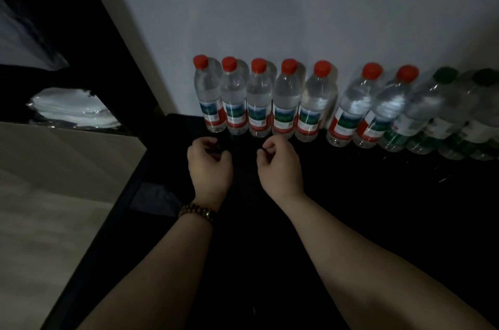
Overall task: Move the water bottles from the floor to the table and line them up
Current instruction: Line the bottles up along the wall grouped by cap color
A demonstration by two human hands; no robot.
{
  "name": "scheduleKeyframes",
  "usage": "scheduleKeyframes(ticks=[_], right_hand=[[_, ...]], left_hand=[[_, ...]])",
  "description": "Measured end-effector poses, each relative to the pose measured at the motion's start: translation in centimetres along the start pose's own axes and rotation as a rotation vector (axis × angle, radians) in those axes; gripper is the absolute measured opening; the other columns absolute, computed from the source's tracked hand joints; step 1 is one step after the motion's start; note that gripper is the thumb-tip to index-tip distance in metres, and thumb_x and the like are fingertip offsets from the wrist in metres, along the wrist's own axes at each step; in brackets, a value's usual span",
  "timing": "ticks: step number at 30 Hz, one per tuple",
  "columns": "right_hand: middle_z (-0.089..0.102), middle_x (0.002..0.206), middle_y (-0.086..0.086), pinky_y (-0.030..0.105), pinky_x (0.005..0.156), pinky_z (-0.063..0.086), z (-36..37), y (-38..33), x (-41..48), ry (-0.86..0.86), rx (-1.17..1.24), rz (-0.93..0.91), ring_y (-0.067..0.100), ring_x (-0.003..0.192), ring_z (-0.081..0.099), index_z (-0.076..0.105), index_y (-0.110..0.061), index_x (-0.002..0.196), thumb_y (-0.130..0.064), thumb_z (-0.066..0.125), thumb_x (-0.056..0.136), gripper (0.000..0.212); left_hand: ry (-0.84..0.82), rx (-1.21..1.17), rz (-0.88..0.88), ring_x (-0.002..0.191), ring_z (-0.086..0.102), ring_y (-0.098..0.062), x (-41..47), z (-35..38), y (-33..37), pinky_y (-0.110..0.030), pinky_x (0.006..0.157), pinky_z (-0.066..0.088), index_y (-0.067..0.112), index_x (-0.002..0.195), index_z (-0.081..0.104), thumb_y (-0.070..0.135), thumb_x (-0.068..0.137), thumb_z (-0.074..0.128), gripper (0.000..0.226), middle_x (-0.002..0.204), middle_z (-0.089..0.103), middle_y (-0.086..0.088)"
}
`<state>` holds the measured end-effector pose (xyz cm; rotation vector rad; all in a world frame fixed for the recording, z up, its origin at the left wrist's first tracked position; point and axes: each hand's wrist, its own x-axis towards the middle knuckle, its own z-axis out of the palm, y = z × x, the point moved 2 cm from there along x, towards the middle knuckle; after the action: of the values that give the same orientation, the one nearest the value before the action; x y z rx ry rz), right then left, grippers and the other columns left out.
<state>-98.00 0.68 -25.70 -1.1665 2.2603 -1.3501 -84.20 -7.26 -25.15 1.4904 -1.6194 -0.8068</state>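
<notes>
Several clear water bottles with red caps [259, 97] stand in a row on the dark table [378, 208], against the pale wall. There is a gap after the fifth one [317, 103]. Further right, green-capped bottles [429, 111] continue the row, blurred at the frame edge. My left hand [209, 165] hovers just in front of the leftmost bottles, its fingers curled and holding nothing. My right hand [280, 165] hangs beside it in front of the third and fourth bottles, fingers curled too, with nothing in it. Neither hand touches a bottle.
The table's left edge [108, 221] runs diagonally down to the lower left, with pale floor [40, 235] beyond it. Crumpled clear plastic wrap [73, 108] lies on the floor at the left, below a dark frame. The scene is dim.
</notes>
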Motion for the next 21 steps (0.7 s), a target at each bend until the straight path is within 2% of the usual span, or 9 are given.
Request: scheduleKeyframes(ticks=[3,7,10,13,18,21], right_hand=[[0.053,0.096,-0.013,0.009,0.063,0.033,2.3,2.3,-1.6,0.068,0.083,0.027,-0.007,0.082,0.051,0.049,-0.033,0.093,-0.021,0.065,0.095,0.02],[0.05,0.094,-0.016,0.008,0.06,0.031,4.3,4.5,-3.7,0.185,0.143,0.072,-0.008,0.076,0.048,0.046,-0.035,0.092,-0.019,0.064,0.095,0.024],[0.05,0.096,-0.015,0.01,0.057,0.031,5.0,4.7,-4.0,0.226,0.169,0.005,-0.007,0.074,0.049,0.045,-0.034,0.092,-0.022,0.064,0.095,0.022],[0.051,0.098,-0.012,0.014,0.057,0.034,4.9,4.6,-3.8,0.25,0.163,-0.07,0.0,0.075,0.051,0.045,-0.032,0.095,-0.022,0.063,0.096,0.019],[0.05,0.107,-0.009,0.035,0.073,0.053,5.8,3.9,-2.8,0.24,-0.045,-0.159,0.016,0.094,0.059,0.045,-0.033,0.102,-0.032,0.059,0.097,0.015],[0.056,0.116,-0.001,0.034,0.074,0.047,7.4,2.9,-1.0,0.224,-0.25,-0.242,0.022,0.104,0.059,0.052,-0.024,0.114,-0.034,0.055,0.099,0.018]], left_hand=[[0.071,-0.029,0.021,0.081,0.062,-0.002,0.0,0.6,-2.4,-0.006,0.067,0.042,0.027,0.103,0.056,0.015,0.082,0.074,0.03,0.112,0.062,-0.001],[0.065,-0.045,0.069,0.086,0.062,-0.005,-0.9,1.4,-5.4,-0.015,0.069,0.047,0.026,0.104,0.057,0.013,0.084,0.075,0.03,0.107,0.063,0.003],[0.08,-0.09,0.093,0.08,0.063,0.0,-1.7,1.7,-7.3,-0.02,0.069,0.052,0.034,0.097,0.055,0.015,0.084,0.076,0.03,0.096,0.064,0.01],[0.104,-0.194,0.133,0.076,0.062,0.01,-1.7,1.6,-7.5,-0.017,0.065,0.048,0.038,0.092,0.053,0.017,0.084,0.076,0.032,0.09,0.064,0.011],[0.063,-0.254,0.159,0.082,0.065,-0.005,-0.5,2.2,-7.4,-0.026,0.072,0.053,0.029,0.098,0.057,0.018,0.081,0.076,0.027,0.094,0.066,0.008],[0.072,-0.284,0.138,0.077,0.062,0.0,1.0,2.7,-7.2,-0.023,0.071,0.05,0.029,0.088,0.056,0.015,0.079,0.074,0.024,0.087,0.066,0.01]])
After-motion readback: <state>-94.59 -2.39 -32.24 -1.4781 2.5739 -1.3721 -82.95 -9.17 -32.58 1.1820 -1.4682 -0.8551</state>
